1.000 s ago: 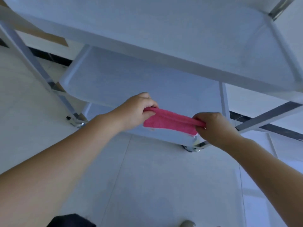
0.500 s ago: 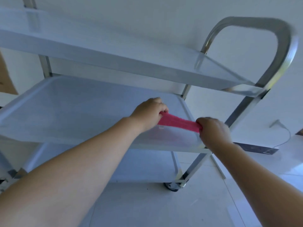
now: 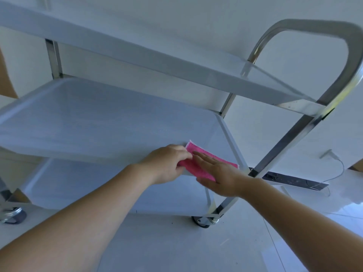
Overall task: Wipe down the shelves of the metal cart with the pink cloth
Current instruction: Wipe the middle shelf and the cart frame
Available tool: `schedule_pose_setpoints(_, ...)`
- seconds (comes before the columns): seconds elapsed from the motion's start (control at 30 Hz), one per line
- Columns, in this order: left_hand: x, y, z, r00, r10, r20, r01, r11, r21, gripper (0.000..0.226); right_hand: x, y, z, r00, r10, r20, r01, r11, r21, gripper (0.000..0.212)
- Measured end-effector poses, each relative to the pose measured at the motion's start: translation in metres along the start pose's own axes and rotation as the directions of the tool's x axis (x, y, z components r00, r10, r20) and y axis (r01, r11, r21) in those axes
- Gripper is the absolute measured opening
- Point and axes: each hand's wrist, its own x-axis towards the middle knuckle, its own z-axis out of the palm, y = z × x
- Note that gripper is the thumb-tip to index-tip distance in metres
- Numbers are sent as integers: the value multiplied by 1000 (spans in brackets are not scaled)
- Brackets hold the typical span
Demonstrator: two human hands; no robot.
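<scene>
Pink cloth (image 3: 198,163) now flat on middle shelf (image 3: 98,124); right hand (image 3: 218,173) flattened, seemingly pressing.

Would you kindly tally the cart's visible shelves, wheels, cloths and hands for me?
Shelves: 3 (top, middle, bottom)
Wheels: 2 ()
Cloths: 1, pink
Hands: 2 (left, right)
Total: 8

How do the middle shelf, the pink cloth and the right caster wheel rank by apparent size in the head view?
1. middle shelf
2. pink cloth, partly hidden under both hands
3. right caster wheel
</scene>
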Motion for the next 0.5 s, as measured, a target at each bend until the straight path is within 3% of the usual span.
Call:
schedule_pose_setpoints(0.1, -11, -19, -3, 989, 30, -148, -10, 991, 132, 22, 21, 2, 9, 999, -40, -26, 41, 999, 20, 55)
schedule_pose_setpoints(0.2, -18, -33, -5, 981, 20, -194, 19, 981, 195, 23, 21, 6, 19, 997, -34, -64, 35, 999, 16, 52)
schedule_pose_setpoints(0.4, -25, -42, -1, 981, -2, -195, 41, 979, 199, 27, 15, -3, 22, 987, 119, -105, -120, 993, -7, 56)
schedule_pose_setpoints(0.5, -23, -42, 0, 976, 2, -218, 40, 981, 190, 28, 15, -3, 19, 992, 107, -70, -104, 994, 41, 56)
